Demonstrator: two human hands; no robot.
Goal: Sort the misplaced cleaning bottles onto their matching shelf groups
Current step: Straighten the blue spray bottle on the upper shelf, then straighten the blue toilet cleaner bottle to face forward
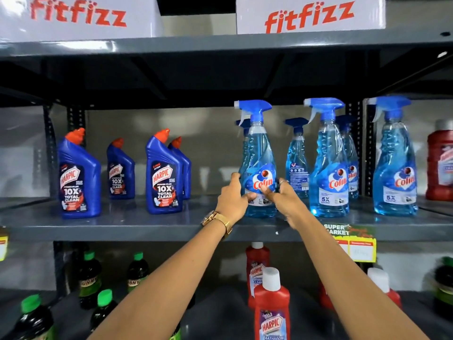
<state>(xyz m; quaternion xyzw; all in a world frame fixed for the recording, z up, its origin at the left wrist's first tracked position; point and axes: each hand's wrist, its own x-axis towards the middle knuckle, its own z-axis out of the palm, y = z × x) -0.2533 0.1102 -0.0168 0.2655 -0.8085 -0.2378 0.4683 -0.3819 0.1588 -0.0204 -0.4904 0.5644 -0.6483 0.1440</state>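
A blue Colin spray bottle stands upright on the grey middle shelf. My left hand grips its left lower side and my right hand its right lower side, thumbs across the label. More Colin spray bottles stand to its right, some behind. Several blue Harpic bottles with red caps stand on the same shelf at the left. A red bottle sits at the far right of that shelf.
The lower shelf holds red Harpic bottles with white caps and dark green-capped bottles. White Fitfizz boxes sit on the top shelf. A yellow price tag hangs on the shelf edge. A bare stretch of shelf lies between the Harpic and Colin groups.
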